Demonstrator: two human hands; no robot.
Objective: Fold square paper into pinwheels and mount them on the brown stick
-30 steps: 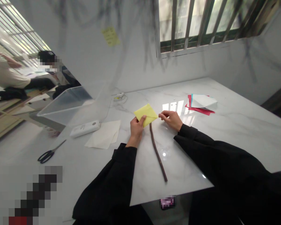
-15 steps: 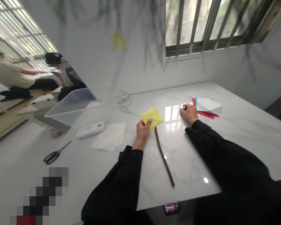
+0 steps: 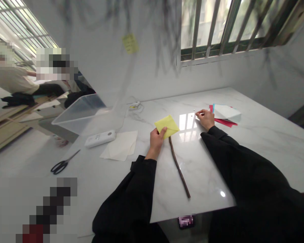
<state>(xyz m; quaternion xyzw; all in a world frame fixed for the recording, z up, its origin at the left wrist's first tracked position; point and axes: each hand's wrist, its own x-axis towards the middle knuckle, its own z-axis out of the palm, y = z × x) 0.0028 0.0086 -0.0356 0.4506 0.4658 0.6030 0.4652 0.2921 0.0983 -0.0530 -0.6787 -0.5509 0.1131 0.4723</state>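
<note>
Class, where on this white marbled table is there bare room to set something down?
Free: between the curved brown stick and black right sleeve; also right of the pile of red, white and blue sheets. Crowded: at left, where the long white plastic device adjoins cream paper sheets.

Glare hit table (image 3: 186, 122) between left hand (image 3: 156, 141) and right hand (image 3: 206, 119); daylight came from window (image 3: 223, 27) beyond; pixelation masked patches left of both.

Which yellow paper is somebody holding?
The folded yellow paper, pinched in the person's left hand. The other yellow one, a note, is up on the wall.
</note>
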